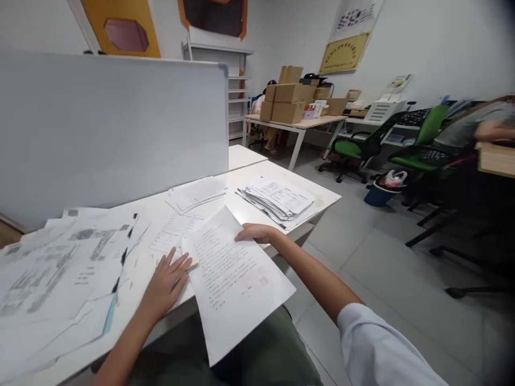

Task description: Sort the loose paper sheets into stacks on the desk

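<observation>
A sheet of paper (237, 289) with printed lines and a faint red stamp mark hangs partly over the table's front edge, tilted toward my lap. My right hand (257, 233) grips its right upper edge, thumb on top and the other fingers hidden beneath. Flat on the table by the sheet's left edge lies my left hand (169, 281), its fingers stretched out. Something thin and pale shows under those fingertips, too covered to name. Just behind the left hand is another printed sheet (171, 233), lying flat and partly overlapped by the held one.
Spread papers (64, 268) cover the table's left side. One paper stack (277, 198) stands at the right, another pile (197, 194) by the whiteboard (112, 128). Beyond are cardboard boxes (287, 94), a green chair (348, 147), a waste bin (382, 192) and a seated person (469, 126) at right.
</observation>
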Demonstrator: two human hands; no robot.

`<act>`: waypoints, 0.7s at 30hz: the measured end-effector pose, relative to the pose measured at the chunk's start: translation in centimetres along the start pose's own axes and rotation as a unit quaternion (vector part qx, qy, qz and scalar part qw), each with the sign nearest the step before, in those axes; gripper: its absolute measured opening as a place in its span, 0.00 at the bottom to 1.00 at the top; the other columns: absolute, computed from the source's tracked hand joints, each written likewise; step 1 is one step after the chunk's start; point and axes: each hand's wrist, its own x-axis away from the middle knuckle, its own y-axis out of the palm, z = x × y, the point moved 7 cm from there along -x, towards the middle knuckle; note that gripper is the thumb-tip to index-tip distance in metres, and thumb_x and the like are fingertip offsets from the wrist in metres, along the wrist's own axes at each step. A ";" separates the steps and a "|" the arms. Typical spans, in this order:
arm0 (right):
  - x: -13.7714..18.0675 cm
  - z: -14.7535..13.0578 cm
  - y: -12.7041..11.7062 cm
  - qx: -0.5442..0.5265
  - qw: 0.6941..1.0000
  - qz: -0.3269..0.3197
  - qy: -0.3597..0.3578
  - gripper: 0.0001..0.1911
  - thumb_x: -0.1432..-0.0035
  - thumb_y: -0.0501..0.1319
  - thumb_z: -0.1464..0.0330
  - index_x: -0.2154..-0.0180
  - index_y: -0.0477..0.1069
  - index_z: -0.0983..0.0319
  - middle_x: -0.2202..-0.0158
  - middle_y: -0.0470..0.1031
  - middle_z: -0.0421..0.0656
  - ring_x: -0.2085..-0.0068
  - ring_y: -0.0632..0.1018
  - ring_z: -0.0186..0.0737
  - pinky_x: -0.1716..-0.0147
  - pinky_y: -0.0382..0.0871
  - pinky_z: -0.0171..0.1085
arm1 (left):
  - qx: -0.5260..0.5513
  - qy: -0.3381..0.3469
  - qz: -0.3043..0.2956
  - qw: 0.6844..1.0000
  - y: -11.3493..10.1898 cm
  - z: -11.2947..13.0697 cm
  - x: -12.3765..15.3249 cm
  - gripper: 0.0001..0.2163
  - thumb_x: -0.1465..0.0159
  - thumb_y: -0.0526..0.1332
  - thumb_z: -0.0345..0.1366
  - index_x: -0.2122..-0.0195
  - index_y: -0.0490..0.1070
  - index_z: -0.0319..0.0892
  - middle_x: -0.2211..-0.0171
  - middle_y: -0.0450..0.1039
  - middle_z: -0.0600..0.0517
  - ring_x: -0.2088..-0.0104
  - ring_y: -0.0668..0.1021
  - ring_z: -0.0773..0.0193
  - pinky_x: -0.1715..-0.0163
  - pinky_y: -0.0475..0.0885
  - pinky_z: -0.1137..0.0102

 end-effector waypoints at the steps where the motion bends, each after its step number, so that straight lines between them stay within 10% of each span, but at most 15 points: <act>1: 0.1 0.1 0.0 0.018 1.000 0.008 -0.005 0.18 0.56 0.68 0.64 0.62 0.73 0.65 0.57 0.78 0.49 0.57 0.79 0.46 0.62 0.75 0.36 | -0.006 0.004 0.006 1.000 0.0 0.2 0.1 0.22 0.34 0.52 0.39 0.38 0.55 0.54 0.39 0.61 0.55 0.34 0.50 0.51 0.40 0.55 0.45; 7: 1.7 -0.6 -2.9 0.136 0.985 0.102 -0.025 0.12 0.53 0.67 0.63 0.69 0.75 0.65 0.63 0.79 0.47 0.61 0.78 0.46 0.64 0.73 0.36 | -0.055 -0.014 0.056 0.997 -1.2 1.2 0.4 0.26 0.36 0.54 0.41 0.37 0.51 0.51 0.35 0.53 0.51 0.33 0.45 0.47 0.38 0.48 0.45; 15: 7.0 -7.1 -22.0 0.200 0.931 0.305 -0.024 0.09 0.53 0.63 0.77 0.66 0.75 0.67 0.68 0.78 0.45 0.62 0.77 0.44 0.61 0.71 0.37 | -0.062 -0.031 0.117 0.991 -2.7 0.7 0.6 0.29 0.37 0.53 0.38 0.35 0.46 0.47 0.39 0.61 0.49 0.34 0.50 0.49 0.38 0.52 0.49; 21: 5.6 -7.6 -31.2 0.270 0.861 0.431 0.024 0.14 0.40 0.59 0.64 0.54 0.69 0.64 0.56 0.73 0.45 0.58 0.75 0.40 0.58 0.72 0.44 | -0.067 -0.060 0.132 0.987 -2.7 -0.5 0.6 0.29 0.37 0.52 0.39 0.35 0.46 0.46 0.40 0.63 0.48 0.34 0.52 0.50 0.39 0.56 0.49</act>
